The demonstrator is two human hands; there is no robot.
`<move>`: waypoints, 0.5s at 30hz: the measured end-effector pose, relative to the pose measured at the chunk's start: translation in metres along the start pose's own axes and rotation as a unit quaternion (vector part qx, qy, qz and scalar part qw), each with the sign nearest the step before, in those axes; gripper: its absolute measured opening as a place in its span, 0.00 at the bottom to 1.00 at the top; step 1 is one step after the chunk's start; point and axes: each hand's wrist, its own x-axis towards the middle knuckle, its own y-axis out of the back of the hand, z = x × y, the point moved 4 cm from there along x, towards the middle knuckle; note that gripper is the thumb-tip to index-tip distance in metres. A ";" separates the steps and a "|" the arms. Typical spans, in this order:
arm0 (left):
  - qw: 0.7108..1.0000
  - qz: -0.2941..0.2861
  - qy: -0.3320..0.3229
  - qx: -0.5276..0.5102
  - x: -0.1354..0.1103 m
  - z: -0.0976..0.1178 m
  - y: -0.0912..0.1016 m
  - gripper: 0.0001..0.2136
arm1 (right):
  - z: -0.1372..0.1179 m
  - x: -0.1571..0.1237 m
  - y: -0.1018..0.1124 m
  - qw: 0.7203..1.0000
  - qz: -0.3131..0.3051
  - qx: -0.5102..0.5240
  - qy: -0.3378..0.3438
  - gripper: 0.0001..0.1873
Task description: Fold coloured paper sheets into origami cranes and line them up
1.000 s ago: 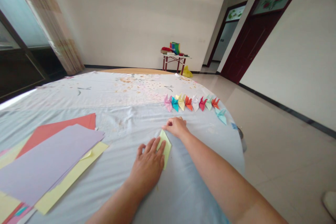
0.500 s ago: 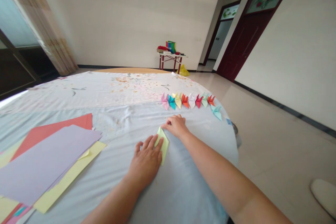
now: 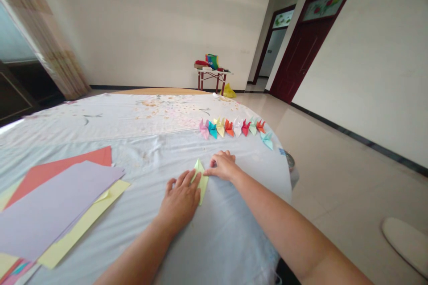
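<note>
A pale green sheet of paper (image 3: 202, 185), folded into a narrow kite shape, lies flat on the blue tablecloth with its point away from me. Over its left part rests my left hand (image 3: 182, 196), fingers stretched out and pressing it down. My right hand (image 3: 223, 165) is at the paper's upper right edge, fingers curled in and thumb tip touching the edge. Whatever is pinched there is too small to see clearly. Beyond both hands, several folded paper cranes (image 3: 229, 127) in mixed colours stand in a row, with a light blue crane (image 3: 266, 140) at the right end, nearer me.
Left of my hands lies a stack of paper with purple sheets (image 3: 63, 205), an orange-red sheet (image 3: 96, 156) and a yellow sheet (image 3: 83, 222). The round table's edge (image 3: 290, 182) curves down on the right. A small side table (image 3: 214, 72) stands by the wall.
My right hand has moved from the paper's top point down along its right edge. The left hand stays on the paper. The whole view has shifted slightly.
</note>
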 end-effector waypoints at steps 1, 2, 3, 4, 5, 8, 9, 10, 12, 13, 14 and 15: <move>1.000 -0.001 0.000 -0.001 0.000 0.000 0.001 0.20 | -0.002 -0.001 0.001 1.000 0.005 0.007 0.009 0.18; 1.000 -0.002 -0.001 -0.003 0.000 0.000 0.001 0.19 | -0.004 -0.003 0.002 1.000 0.011 0.015 0.025 0.16; 1.000 -0.003 -0.002 -0.005 0.000 0.001 0.001 0.19 | -0.007 -0.006 0.003 0.999 0.017 0.024 0.044 0.14; 1.000 -0.003 -0.004 -0.007 0.000 0.001 0.001 0.19 | -0.009 -0.010 0.003 0.997 0.019 0.033 0.064 0.12; 1.000 -0.003 -0.004 -0.010 0.000 0.000 0.001 0.19 | -0.010 -0.013 0.003 0.996 0.014 0.042 0.081 0.10; 1.000 -0.005 -0.003 -0.022 0.001 -0.001 0.001 0.20 | -0.009 -0.022 0.003 0.994 -0.017 0.058 0.086 0.08; 1.000 -0.006 -0.002 -0.029 0.001 -0.001 0.002 0.20 | -0.008 -0.024 0.004 0.995 -0.023 0.060 0.081 0.07; 0.999 -0.007 0.000 -0.039 0.002 -0.003 0.002 0.20 | -0.008 -0.026 0.005 0.995 -0.026 0.061 0.078 0.07; 0.998 -0.007 0.002 -0.066 0.003 -0.005 0.005 0.20 | -0.010 -0.028 0.008 0.994 -0.016 0.063 0.083 0.06; 0.997 -0.008 0.003 -0.083 0.003 -0.007 0.006 0.21 | -0.013 -0.030 0.009 0.994 -0.008 0.066 0.090 0.06; 0.995 -0.009 0.002 -0.100 0.004 -0.010 0.007 0.21 | -0.016 -0.031 0.010 0.993 0.003 0.067 0.098 0.07; 0.993 -0.009 0.001 -0.115 0.005 -0.012 0.008 0.21 | -0.019 -0.033 0.011 0.992 0.017 0.068 0.104 0.08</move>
